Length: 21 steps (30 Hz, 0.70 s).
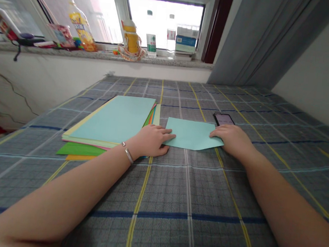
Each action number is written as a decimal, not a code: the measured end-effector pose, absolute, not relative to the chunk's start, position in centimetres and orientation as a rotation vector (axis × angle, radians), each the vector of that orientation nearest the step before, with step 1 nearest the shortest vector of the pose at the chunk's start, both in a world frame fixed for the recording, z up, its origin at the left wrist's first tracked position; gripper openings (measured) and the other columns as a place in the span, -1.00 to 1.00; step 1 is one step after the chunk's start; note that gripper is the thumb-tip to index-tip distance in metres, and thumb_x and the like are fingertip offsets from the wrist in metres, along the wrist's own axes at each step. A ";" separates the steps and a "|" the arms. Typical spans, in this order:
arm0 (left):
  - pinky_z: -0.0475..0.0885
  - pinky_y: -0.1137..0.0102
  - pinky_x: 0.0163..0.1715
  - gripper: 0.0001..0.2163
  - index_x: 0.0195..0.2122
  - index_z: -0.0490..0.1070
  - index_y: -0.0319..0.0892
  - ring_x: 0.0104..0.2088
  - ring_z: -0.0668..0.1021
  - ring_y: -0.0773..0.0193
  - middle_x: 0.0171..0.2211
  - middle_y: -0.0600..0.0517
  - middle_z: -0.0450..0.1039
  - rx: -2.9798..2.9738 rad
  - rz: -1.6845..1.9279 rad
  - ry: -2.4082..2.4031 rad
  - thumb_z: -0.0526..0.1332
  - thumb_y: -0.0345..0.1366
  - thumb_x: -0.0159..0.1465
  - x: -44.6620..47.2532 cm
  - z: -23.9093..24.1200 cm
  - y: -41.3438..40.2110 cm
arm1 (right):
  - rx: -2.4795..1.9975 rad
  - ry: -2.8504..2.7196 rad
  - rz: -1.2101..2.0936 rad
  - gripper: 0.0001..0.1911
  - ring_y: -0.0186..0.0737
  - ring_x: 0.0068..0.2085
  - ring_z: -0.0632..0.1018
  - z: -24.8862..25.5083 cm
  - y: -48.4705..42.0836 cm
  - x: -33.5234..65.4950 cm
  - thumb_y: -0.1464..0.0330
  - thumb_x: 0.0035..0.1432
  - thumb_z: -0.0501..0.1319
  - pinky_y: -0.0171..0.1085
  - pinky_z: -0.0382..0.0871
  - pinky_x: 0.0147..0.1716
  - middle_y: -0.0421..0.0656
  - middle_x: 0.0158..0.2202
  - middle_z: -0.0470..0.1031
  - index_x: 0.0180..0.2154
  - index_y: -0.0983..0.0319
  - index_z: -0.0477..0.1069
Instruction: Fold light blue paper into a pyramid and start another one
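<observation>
A folded light-blue sheet of paper (191, 134) lies on the plaid cloth in front of me. My left hand (151, 141) rests at its left edge, fingers stretched flat with the tips pressing the paper's corner. My right hand (232, 139) lies flat on the sheet's right edge, fingers spread and pressing down. A silver bangle sits on my left wrist. To the left, a stack of coloured paper (112, 122) with a light-blue sheet on top touches my left hand's back.
A dark phone (224, 118) lies just beyond my right hand. The plaid cloth (175, 194) covers the whole surface. Bottles, a yellow container and boxes line the windowsill (101, 54). A grey curtain (262, 39) hangs at the right.
</observation>
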<state>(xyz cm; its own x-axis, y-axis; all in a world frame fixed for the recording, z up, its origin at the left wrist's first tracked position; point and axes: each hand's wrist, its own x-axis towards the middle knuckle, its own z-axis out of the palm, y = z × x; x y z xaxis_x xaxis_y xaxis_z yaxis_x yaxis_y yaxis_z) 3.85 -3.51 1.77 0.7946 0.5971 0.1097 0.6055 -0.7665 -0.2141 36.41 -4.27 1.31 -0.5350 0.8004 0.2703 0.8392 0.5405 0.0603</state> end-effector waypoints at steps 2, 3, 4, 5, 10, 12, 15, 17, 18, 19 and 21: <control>0.47 0.20 -0.06 -0.55 0.18 0.34 -0.10 0.00 0.55 0.06 0.16 -0.06 0.39 -2.745 -0.032 -0.968 0.09 -0.16 0.27 3.9 1.6 -3.5 | -1.354 -2.514 -0.254 -0.66 -0.09 -0.08 0.56 1.3 -4.3 36.2 0.59 0.06 0.14 -0.11 0.35 -0.01 -0.14 -0.15 0.62 -0.24 0.15 0.59; 0.48 0.21 -0.09 -0.56 0.17 0.35 -0.10 -0.03 0.57 0.06 0.16 -0.06 0.40 -2.744 -0.027 -0.981 0.08 -0.19 0.27 4.0 1.5 -3.5 | -1.339 -2.486 -0.245 -0.69 -0.09 -0.09 0.57 1.3 -4.3 36.1 0.57 0.07 0.16 -0.11 0.35 -0.01 -0.14 -0.17 0.62 -0.25 0.15 0.59; 0.49 0.22 -0.11 -0.57 0.17 0.35 -0.10 -0.05 0.58 0.07 0.15 -0.05 0.41 -2.746 -0.027 -0.989 0.07 -0.23 0.27 4.0 1.5 -3.4 | -1.327 -2.460 -0.230 -0.73 -0.09 -0.09 0.57 1.3 -4.3 36.0 0.53 0.08 0.18 -0.10 0.36 -0.02 -0.13 -0.17 0.62 -0.26 0.15 0.59; 0.49 0.21 -0.11 -0.57 0.17 0.35 -0.11 -0.07 0.59 0.08 0.14 -0.05 0.42 -2.747 -0.041 -0.994 0.06 -0.27 0.26 4.0 1.4 -3.4 | -1.315 -2.437 -0.208 -0.76 -0.08 -0.10 0.57 1.3 -4.3 35.8 0.50 0.10 0.19 -0.09 0.36 -0.02 -0.13 -0.18 0.62 -0.26 0.15 0.58; 0.16 -0.02 0.22 -0.51 0.23 0.24 -0.16 0.13 0.46 0.01 0.20 -0.14 0.33 -2.621 -0.322 -1.232 0.09 -0.31 0.24 3.9 0.6 -3.3 | -1.231 -2.383 -0.012 -0.84 -0.08 -0.13 0.57 1.0 -4.4 35.1 0.33 0.19 0.20 -0.09 0.40 -0.07 -0.09 -0.22 0.61 -0.24 0.17 0.56; 0.04 -0.15 0.24 -0.53 0.21 0.26 -0.19 0.16 0.42 -0.05 0.20 -0.18 0.33 -2.572 -0.358 -1.386 0.08 -0.26 0.26 3.8 0.2 -3.2 | -1.190 -2.392 0.064 -0.86 -0.10 -0.15 0.57 0.8 -4.5 34.7 0.32 0.19 0.21 -0.14 0.41 -0.10 -0.10 -0.23 0.60 -0.27 0.18 0.54; 0.01 -0.20 0.23 -0.57 0.17 0.30 -0.18 0.12 0.45 -0.07 0.11 -0.17 0.42 -2.595 -0.311 -1.479 0.06 -0.24 0.28 3.6 -0.1 -2.8 | -1.160 -2.427 0.163 -0.89 -0.15 -0.20 0.57 0.9 -4.9 34.2 0.32 0.17 0.23 -0.20 0.42 -0.15 -0.14 -0.26 0.59 -0.30 0.17 0.52; 0.01 -0.19 0.23 -0.58 0.16 0.32 -0.17 0.08 0.48 -0.06 0.05 -0.16 0.46 -2.585 -0.298 -1.494 0.06 -0.25 0.27 3.6 -0.1 -2.7 | -1.159 -2.429 0.204 -0.90 -0.18 -0.22 0.57 1.0 -5.2 34.0 0.32 0.18 0.23 -0.22 0.41 -0.17 -0.15 -0.27 0.59 -0.31 0.16 0.52; 0.01 -0.20 0.23 -0.58 0.15 0.33 -0.17 0.06 0.49 -0.06 0.03 -0.16 0.48 -2.574 -0.304 -1.506 0.07 -0.27 0.26 3.6 0.0 -2.6 | -1.152 -2.426 0.219 -0.90 -0.19 -0.22 0.57 1.1 -5.3 34.0 0.32 0.18 0.23 -0.23 0.41 -0.17 -0.16 -0.27 0.59 -0.30 0.16 0.52; 0.01 -0.20 0.23 -0.58 0.14 0.34 -0.16 0.04 0.50 -0.06 0.01 -0.16 0.49 -2.569 -0.319 -1.519 0.07 -0.28 0.25 3.6 0.1 -2.5 | -1.138 -2.423 0.232 -0.90 -0.20 -0.22 0.57 1.2 -5.4 33.9 0.33 0.18 0.23 -0.24 0.40 -0.16 -0.17 -0.27 0.60 -0.30 0.16 0.53; 0.05 -0.20 0.21 -0.58 0.13 0.34 -0.15 0.03 0.50 -0.06 -0.01 -0.15 0.49 -2.580 -0.379 -1.548 0.09 -0.30 0.23 3.6 0.4 -2.5 | -1.108 -2.423 0.249 -0.90 -0.21 -0.21 0.58 1.3 -5.6 33.8 0.34 0.18 0.23 -0.24 0.40 -0.16 -0.17 -0.28 0.60 -0.30 0.16 0.53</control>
